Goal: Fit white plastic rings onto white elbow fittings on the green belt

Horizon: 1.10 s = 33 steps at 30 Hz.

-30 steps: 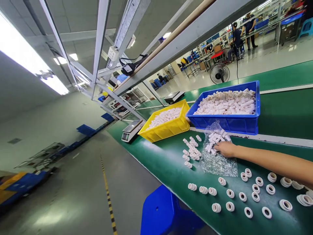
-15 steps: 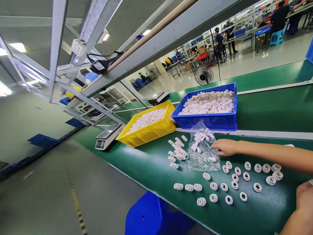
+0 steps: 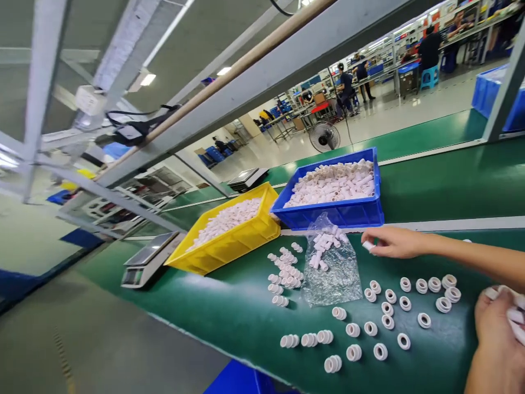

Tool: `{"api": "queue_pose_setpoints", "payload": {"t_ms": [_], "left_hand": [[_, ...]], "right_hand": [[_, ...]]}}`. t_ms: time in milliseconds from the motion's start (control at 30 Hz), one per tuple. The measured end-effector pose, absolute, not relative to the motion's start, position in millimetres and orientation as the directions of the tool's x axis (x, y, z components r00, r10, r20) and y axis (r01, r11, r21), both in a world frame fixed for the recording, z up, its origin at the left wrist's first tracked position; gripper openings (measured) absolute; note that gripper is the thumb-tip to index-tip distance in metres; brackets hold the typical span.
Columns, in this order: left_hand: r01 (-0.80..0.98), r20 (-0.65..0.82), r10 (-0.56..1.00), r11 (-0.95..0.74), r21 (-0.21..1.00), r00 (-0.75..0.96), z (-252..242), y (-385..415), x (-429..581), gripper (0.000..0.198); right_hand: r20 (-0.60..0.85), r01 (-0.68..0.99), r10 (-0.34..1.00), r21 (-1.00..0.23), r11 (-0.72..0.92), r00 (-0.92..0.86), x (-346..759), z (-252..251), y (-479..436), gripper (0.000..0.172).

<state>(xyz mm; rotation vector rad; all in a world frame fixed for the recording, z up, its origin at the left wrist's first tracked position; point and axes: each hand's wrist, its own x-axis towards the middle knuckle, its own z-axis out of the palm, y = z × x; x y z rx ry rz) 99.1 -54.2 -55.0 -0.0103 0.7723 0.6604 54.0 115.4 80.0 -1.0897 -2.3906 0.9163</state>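
Note:
At the right edge, my left hand is closed around several small white plastic pipe fittings, partly cut off by the frame. My right hand pinches one white plastic pipe fitting between thumb and fingers, above the table just right of a clear plastic bag. More short white fittings lie in or on the upper part of that bag. Wider ringed white fittings stand below my hands, among them a ring fitting. A cluster of ribbed fittings lies left of the bag.
Behind the bag stand a blue bin and a yellow bin, both full of white fittings. A scale sits at the left on the green table. A metal frame beam crosses overhead. A blue stool is below the table edge.
My right hand has lifted a fitting from the bag's right side and drawn away to the right. My left hand shows more fully with fittings in it. The view has shifted right.

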Motion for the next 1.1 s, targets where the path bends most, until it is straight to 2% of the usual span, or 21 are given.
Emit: {"api": "queue_pose_setpoints", "payload": {"t_ms": [67,133,200,300,400,467,567,700,933,1100], "left_hand": [[-0.604,-0.634,0.573,0.771,0.201,0.519,-47,-54,94,0.024],[-0.601,-0.638,0.577,0.770,0.215,0.511,-38,-52,88,0.032],[-0.603,-0.646,0.590,0.760,0.243,0.484,-30,-48,83,0.031],[-0.622,-0.666,0.613,0.732,0.277,0.425,-21,-42,78,0.029],[-0.626,-0.687,0.618,0.720,0.299,0.382,-17,-40,76,0.030],[-0.624,-0.687,0.633,0.709,0.328,0.358,-17,-42,75,0.032],[-0.629,-0.658,0.685,0.669,0.396,0.314,-18,-46,74,0.037],[-0.622,-0.631,0.729,0.630,0.465,0.267,-18,-48,73,0.040],[-0.606,-0.702,0.682,0.652,0.456,0.206,-13,-46,75,0.030],[-0.571,-0.646,0.736,0.626,0.531,0.206,-11,-50,76,0.042]], "right_hand": [[0.061,0.512,0.844,-0.771,0.378,-0.532,110,78,87,0.040],[0.095,0.353,0.966,-0.918,0.178,-0.240,162,60,47,0.043],[0.083,0.313,0.996,-0.947,0.075,0.012,203,32,3,0.044],[-0.001,0.270,0.980,-0.961,-0.057,0.201,232,-10,-57,0.046],[-0.085,0.202,0.968,-0.970,-0.134,0.234,230,-35,-93,0.041],[-0.080,0.193,0.970,-0.973,-0.126,0.231,221,-40,-103,0.035],[0.034,0.311,0.979,-0.950,-0.031,0.200,211,-40,-108,0.028],[0.179,0.502,0.978,-0.859,0.103,0.105,210,-38,-111,0.031],[0.258,0.564,0.966,-0.800,0.203,0.018,208,-37,-114,0.032],[0.330,0.636,0.944,-0.730,0.252,0.005,202,-39,-112,0.031]]}}
